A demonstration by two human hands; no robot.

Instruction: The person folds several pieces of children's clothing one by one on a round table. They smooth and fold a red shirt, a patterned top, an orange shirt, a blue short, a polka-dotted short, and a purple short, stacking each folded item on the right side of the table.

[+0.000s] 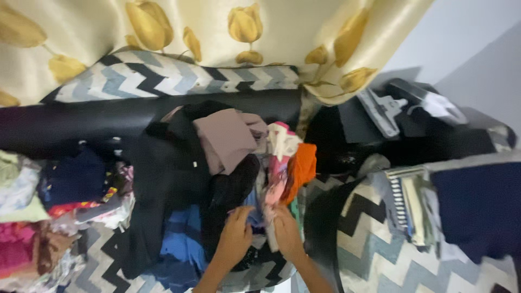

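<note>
A: What is the biggest thing here?

B: The cream curtain (pixel 217 27) with yellow flowers, then the zigzag-patterned cover (pixel 179 76), then the heap of clothes (pixel 217 163) lying on it.

A: And the hands?

B: Both are at the near edge of the heap. The left hand (pixel 235 234) and right hand (pixel 286 230) are curled, fingers pinching a small pale-and-blue garment (pixel 259 214) between them.

A: Which step is this?

B: Picking one piece out of the pile, I judge. Lifting it free calls for a steady pull, since a black garment (pixel 163 179) and an orange cloth (pixel 301 168) crowd it.
</note>
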